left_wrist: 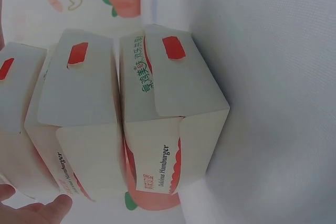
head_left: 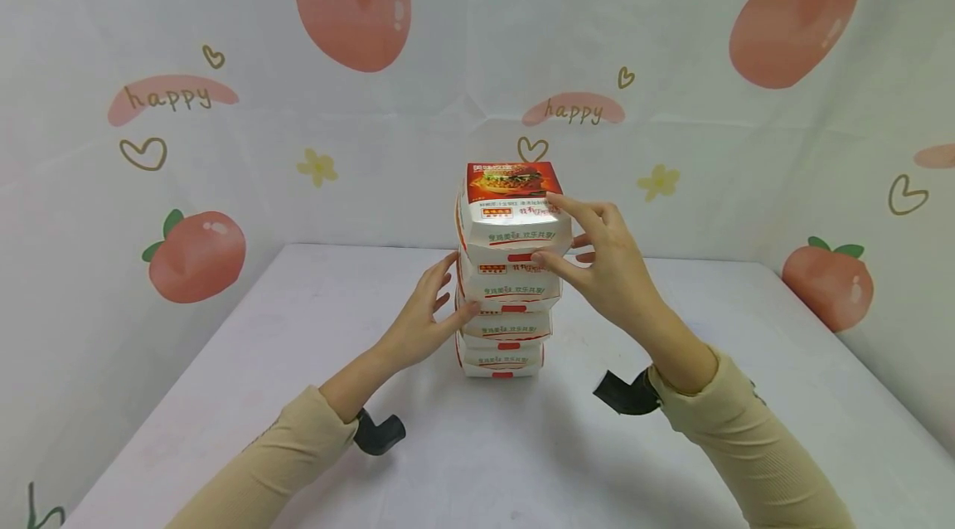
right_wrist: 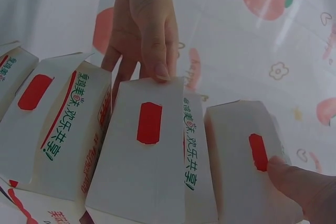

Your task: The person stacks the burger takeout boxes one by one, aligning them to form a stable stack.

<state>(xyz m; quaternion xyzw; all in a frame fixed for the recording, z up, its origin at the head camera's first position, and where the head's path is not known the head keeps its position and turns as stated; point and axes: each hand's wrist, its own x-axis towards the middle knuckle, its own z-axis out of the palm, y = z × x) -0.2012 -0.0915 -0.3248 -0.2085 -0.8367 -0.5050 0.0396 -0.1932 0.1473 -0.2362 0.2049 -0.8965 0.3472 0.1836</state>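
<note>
Several white cardboard burger boxes, with red tabs and green lettering, are stacked in the middle of the table. On top sits a box [head_left: 518, 232] with a burger picture on its lid. My right hand [head_left: 612, 268] grips this top box from the right, thumb at the front tab and index finger on the lid. Along the stack's left side rests my left hand [head_left: 419, 322], its fingers extended. Its thumb touches the box second from the top [right_wrist: 152, 145] near the lower edge. The bottom box [left_wrist: 173, 108] stands on the table.
A white-covered table [head_left: 351, 280] carries the stack. Behind it hangs a white cloth backdrop [head_left: 462, 31] printed with fruit, hearts and flowers. Black curved mounts [head_left: 627, 393] stick out from both wrists, below the beige sleeves [head_left: 753, 438].
</note>
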